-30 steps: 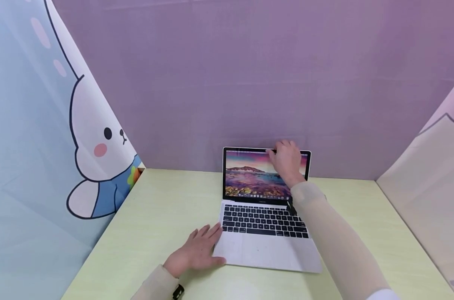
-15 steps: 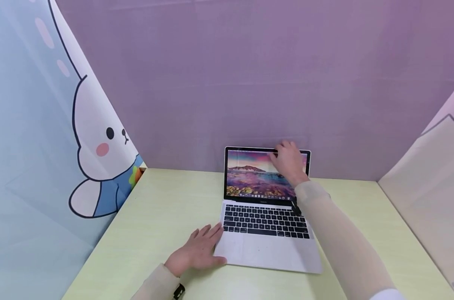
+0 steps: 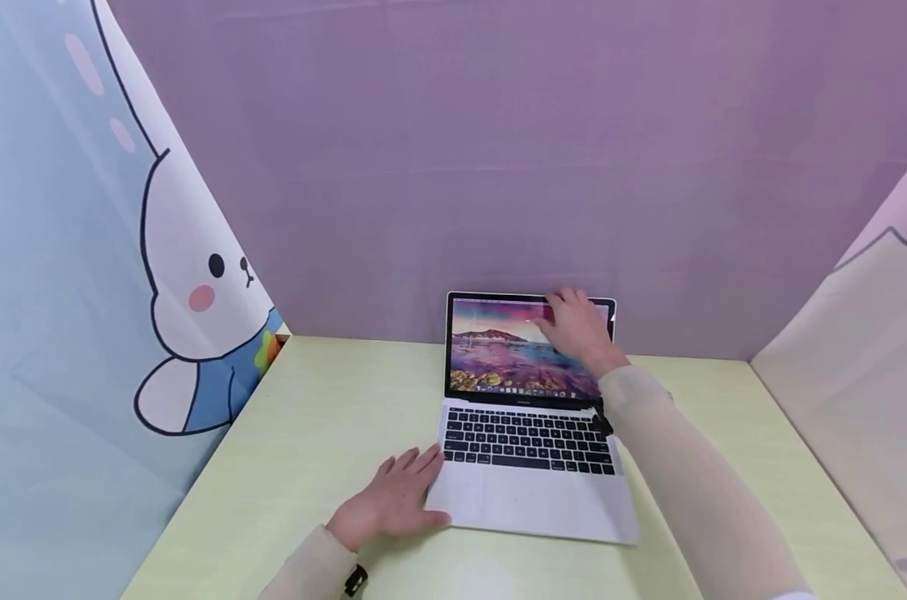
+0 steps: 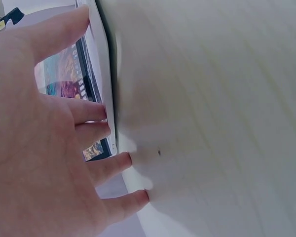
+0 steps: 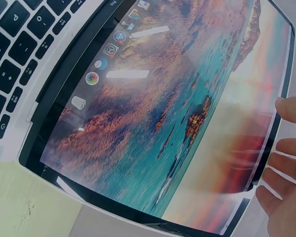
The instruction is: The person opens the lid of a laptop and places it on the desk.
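A silver laptop (image 3: 528, 500) stands unfolded on the table, its lit screen (image 3: 498, 354) showing a coastal picture and tilted up toward the back. My left hand (image 3: 393, 504) is spread at the left side of the laptop's base, fingertips and thumb right at its edge. In the left wrist view, the fingers (image 4: 118, 202) are apart and the thumb reaches the edge of the base. My right hand (image 3: 577, 325) is at the screen's top edge, right of middle. The right wrist view has its fingers (image 5: 281, 182) loosely bent along the top bezel, holding nothing firmly.
A pale yellow-green table (image 3: 333, 400) bears the laptop. Close behind it rises a purple cloth backdrop (image 3: 393, 208). A blue printed cloth (image 3: 48, 333) with a cartoon rabbit hangs at the left, and a pale cloth (image 3: 859, 375) at the right.
My right wrist has shifted slightly to the right, and the fingers sit a little lower at the screen's top edge. The left hand has stayed beside the base.
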Tool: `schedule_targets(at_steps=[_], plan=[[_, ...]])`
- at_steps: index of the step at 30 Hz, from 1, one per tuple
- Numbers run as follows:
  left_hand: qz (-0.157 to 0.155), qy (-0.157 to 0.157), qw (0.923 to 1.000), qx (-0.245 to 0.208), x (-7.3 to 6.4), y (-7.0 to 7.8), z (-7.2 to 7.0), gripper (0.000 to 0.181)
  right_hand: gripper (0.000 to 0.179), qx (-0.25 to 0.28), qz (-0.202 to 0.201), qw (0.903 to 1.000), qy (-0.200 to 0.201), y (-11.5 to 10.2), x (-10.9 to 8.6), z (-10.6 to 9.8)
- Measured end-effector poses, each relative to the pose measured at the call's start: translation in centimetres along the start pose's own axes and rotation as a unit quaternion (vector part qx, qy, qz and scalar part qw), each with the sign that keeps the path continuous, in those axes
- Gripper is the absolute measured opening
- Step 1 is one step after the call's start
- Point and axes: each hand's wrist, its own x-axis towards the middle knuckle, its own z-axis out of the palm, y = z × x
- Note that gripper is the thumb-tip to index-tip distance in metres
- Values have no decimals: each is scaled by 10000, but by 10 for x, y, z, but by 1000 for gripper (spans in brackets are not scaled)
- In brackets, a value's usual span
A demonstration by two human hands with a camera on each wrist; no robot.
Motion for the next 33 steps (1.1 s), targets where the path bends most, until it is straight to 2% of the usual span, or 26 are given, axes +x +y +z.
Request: schedule_targets(at_steps=[11,19,24,28,33], plan=[[-97,-57,9999,-43,2,0,-2,93,56,509,-112,9986,86,3,-18,-7],[-102,-10,9999,-139,4,-1,-1,92,54,556,-349,9973,327,6,-35,-11],[-111,18,9997,-210,5,-1,-3,89,58,450,-359,9980,264,9,-53,-12],[-65,335,9992,-220,7,-2,-4,85,62,306,-359,9986,249,12,-68,-11],[-27,1069,9942,-87,12,-3,-6,84,71,215,-330,9989,267,14,-87,-12]])
